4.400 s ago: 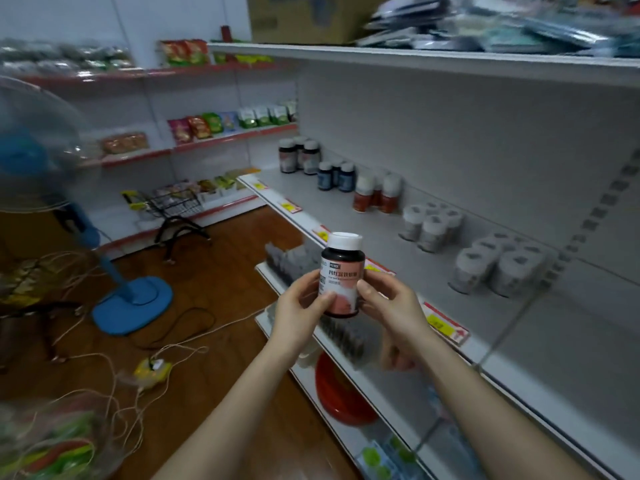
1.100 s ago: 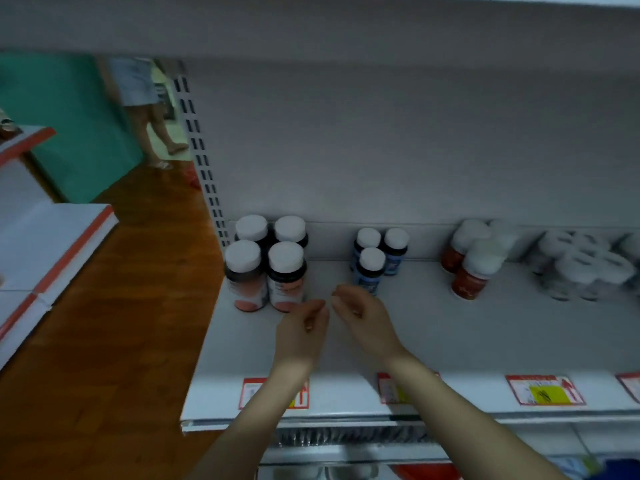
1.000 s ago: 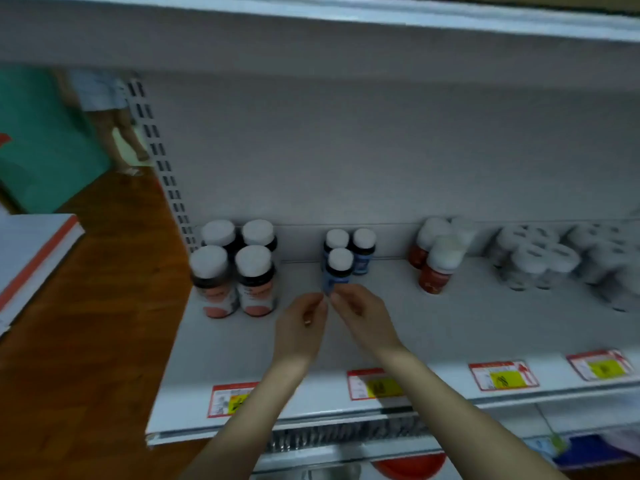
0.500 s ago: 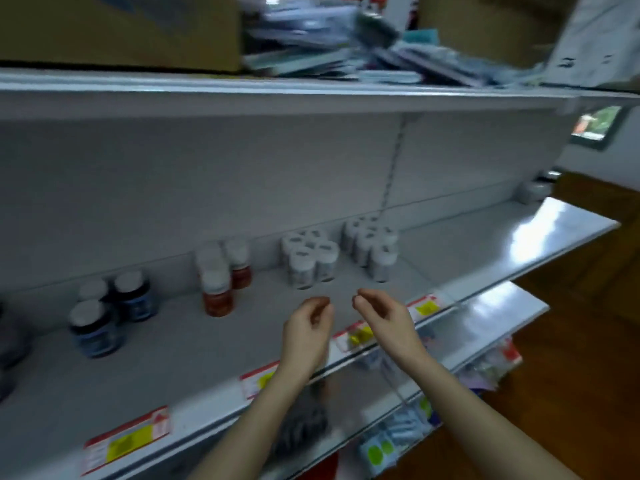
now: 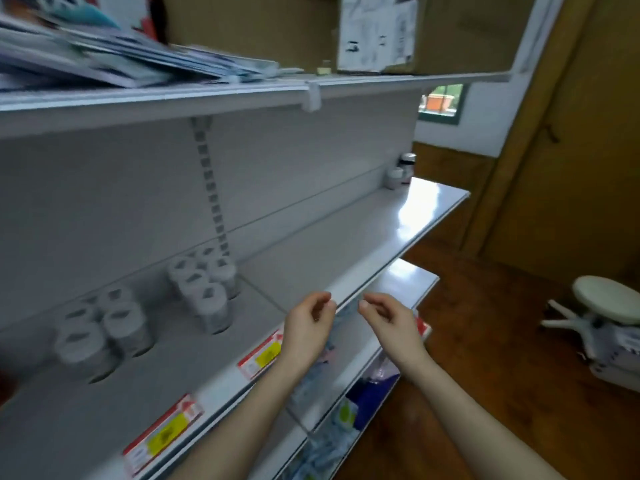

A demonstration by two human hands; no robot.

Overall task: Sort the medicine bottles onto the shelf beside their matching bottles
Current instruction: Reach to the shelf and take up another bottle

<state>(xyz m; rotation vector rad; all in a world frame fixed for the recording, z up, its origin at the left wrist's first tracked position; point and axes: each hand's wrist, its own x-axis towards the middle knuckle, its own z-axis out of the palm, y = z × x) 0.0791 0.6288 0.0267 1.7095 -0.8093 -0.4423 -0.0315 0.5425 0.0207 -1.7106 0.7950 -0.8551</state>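
Note:
My left hand [image 5: 308, 327] and my right hand [image 5: 388, 322] hover side by side in front of the white shelf [image 5: 311, 258], fingers loosely curled, holding nothing. Two clusters of white medicine bottles stand on the shelf to the left: one [image 5: 204, 285] near the upright slotted rail, another [image 5: 100, 327] further left. At the shelf's far right end stand two small bottles [image 5: 401, 169], one with a dark body. The view is blurred.
The top shelf [image 5: 207, 95] carries stacked flat packets and cardboard boxes. Price tags [image 5: 263, 355] line the shelf's front edge. Lower shelves [image 5: 346, 393] hold packaged goods. A white stool [image 5: 606, 303] stands on the wooden floor at right, before a brown door.
The view has swung right along the shelf, away from the dark-bodied bottles. The bottle I held earlier stands among its matches; both hands stay raised with nothing in them.

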